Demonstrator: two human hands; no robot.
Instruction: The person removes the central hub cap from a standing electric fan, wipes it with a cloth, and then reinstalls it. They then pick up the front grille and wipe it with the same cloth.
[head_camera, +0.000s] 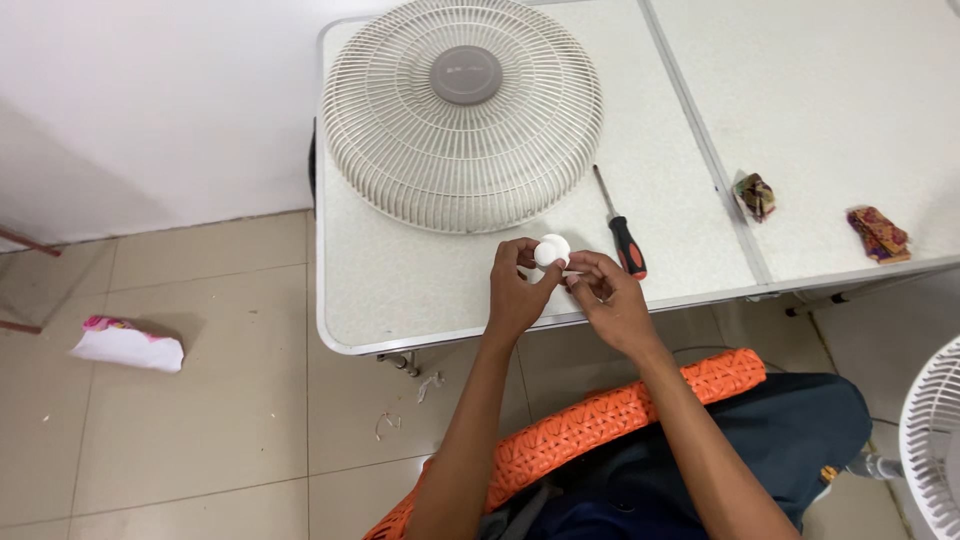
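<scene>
Both hands meet over the tabletop (400, 290) edge — the left hand (517, 290) pinches a small white round knob (551, 250) between its fingertips; the right hand (610, 298) touches it from the side, fingers curled; a screwdriver (620, 231) lies just beside; the fan grille (462, 110) rests behind.

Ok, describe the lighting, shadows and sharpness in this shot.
Head view: even, soft light with no glare; the round white fan grille casts a faint shadow on the speckled white folding table; the table edges bow from wide-angle distortion; both hands, left hand and right hand, and the small white plastic knob look sharp.
</scene>
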